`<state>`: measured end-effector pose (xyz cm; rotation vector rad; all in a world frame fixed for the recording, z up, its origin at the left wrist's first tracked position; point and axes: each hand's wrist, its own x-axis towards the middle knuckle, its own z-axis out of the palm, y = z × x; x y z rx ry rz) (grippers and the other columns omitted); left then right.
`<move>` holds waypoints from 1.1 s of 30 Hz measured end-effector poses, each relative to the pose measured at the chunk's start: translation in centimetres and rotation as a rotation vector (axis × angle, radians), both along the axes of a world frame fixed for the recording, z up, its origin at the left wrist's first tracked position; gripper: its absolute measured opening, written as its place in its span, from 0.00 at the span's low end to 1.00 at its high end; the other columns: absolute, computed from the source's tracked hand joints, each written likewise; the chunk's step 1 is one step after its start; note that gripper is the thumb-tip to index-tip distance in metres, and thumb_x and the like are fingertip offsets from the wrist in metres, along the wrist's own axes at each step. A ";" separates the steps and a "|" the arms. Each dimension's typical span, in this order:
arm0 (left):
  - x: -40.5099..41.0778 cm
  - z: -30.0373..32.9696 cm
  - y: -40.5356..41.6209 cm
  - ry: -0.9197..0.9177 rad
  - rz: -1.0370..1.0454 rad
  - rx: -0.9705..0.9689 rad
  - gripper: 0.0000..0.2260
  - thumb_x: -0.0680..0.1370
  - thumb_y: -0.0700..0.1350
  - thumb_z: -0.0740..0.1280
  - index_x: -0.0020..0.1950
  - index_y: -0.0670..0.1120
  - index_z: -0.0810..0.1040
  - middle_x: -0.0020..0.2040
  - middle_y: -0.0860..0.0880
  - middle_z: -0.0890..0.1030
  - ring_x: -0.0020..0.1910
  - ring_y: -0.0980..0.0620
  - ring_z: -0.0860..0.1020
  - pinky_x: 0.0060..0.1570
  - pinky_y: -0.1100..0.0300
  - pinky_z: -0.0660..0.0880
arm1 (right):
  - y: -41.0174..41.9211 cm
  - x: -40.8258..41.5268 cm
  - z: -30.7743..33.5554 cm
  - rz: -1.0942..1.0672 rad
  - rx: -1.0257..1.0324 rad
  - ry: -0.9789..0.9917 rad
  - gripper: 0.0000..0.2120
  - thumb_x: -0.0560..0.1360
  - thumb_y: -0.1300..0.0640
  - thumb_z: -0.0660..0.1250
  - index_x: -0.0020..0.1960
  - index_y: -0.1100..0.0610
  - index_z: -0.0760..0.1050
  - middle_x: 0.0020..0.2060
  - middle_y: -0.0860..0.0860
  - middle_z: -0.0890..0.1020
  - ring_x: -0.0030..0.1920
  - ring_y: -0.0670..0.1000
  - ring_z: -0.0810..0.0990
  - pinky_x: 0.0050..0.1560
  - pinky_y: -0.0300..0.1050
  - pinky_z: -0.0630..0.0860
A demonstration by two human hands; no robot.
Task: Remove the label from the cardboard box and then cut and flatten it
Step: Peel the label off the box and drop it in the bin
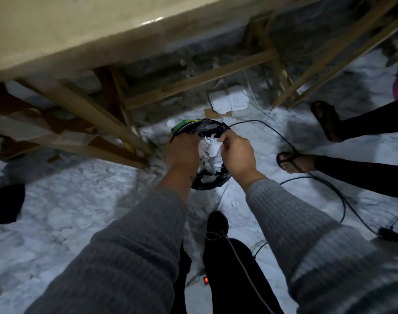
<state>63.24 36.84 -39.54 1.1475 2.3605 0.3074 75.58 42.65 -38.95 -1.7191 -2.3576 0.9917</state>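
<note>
Both my hands reach down over a small bin lined with a black bag (207,129) on the floor. My left hand (182,152) and my right hand (237,156) pinch crumpled white label scraps (210,149) between them, right above the bin's opening. More white paper pieces (208,179) lie inside the bin. A green rim (182,125) shows at the bin's far left edge. No cardboard box being worked on is in view.
A wooden table (80,30) with slanted legs (98,116) stands over the far side. Torn white paper on cardboard (228,102) lies beneath it. Black cables (306,175) loop across the pale marble floor. Another person's sandalled feet (295,163) rest at right. A power strip light (206,279) glows near my legs.
</note>
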 end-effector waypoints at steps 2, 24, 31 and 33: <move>0.1 -2.6 0.2 0.016 0.009 -0.029 0.16 0.82 0.37 0.55 0.63 0.45 0.78 0.57 0.43 0.81 0.55 0.46 0.79 0.51 0.56 0.74 | 0.1 -0.3 -3.1 -0.027 -0.007 0.007 0.13 0.73 0.70 0.59 0.51 0.59 0.78 0.42 0.60 0.82 0.42 0.61 0.79 0.42 0.51 0.77; 0.1 -8.4 0.6 -0.298 -0.034 -0.070 0.08 0.76 0.41 0.68 0.54 0.47 0.82 0.57 0.45 0.78 0.54 0.46 0.79 0.51 0.57 0.74 | 0.7 -0.4 -7.4 0.035 -0.202 -0.120 0.10 0.74 0.60 0.62 0.41 0.47 0.77 0.44 0.54 0.83 0.45 0.57 0.81 0.43 0.46 0.77; -0.1 9.6 -0.6 -0.315 -0.079 -0.132 0.11 0.77 0.40 0.61 0.50 0.49 0.82 0.54 0.48 0.82 0.51 0.46 0.79 0.52 0.53 0.78 | 0.0 -1.8 9.4 0.232 -0.221 -0.248 0.12 0.75 0.61 0.60 0.53 0.51 0.80 0.51 0.54 0.82 0.49 0.57 0.80 0.42 0.43 0.74; -0.6 14.9 -1.4 -0.272 -0.065 -0.109 0.12 0.76 0.39 0.59 0.47 0.48 0.82 0.51 0.47 0.81 0.50 0.45 0.78 0.50 0.53 0.77 | -0.4 -2.8 14.7 0.319 -0.184 -0.268 0.11 0.75 0.62 0.59 0.50 0.54 0.80 0.48 0.56 0.82 0.45 0.58 0.80 0.39 0.44 0.73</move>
